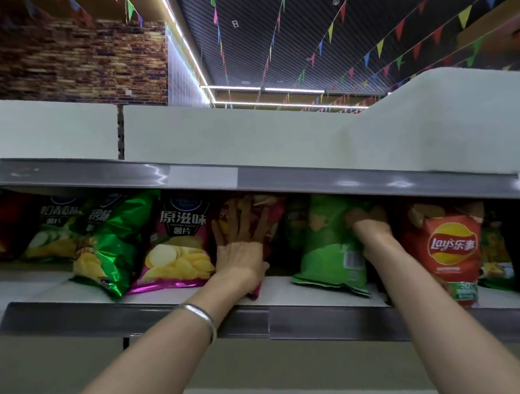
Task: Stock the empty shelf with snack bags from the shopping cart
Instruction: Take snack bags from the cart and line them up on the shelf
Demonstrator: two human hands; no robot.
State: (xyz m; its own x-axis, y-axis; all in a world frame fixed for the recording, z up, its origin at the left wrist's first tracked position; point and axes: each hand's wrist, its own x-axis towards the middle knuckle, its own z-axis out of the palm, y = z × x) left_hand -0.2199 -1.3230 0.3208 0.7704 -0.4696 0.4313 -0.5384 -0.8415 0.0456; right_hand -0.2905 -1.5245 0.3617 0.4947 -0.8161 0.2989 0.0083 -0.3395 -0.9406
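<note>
Both my arms reach up into a shelf (282,290) lined with snack bags. My left hand (240,246), a silver bangle on its wrist, lies flat with spread fingers against a red-pink chip bag (265,205), pressing it back. My right hand (372,229) grips the right edge of a light green chip bag (325,247), fingers curled round it. A red Lay's bag (452,252) stands just right of that hand. A purple bag (179,247) and a shiny green bag (109,248) stand left of my left hand.
The shelf above (190,173) hangs low over the bags, with a price-tag rail on its front. More bags (50,231) fill the far left of the row, and a dark bag (496,252) sits at the far right. Ceiling bunting hangs overhead.
</note>
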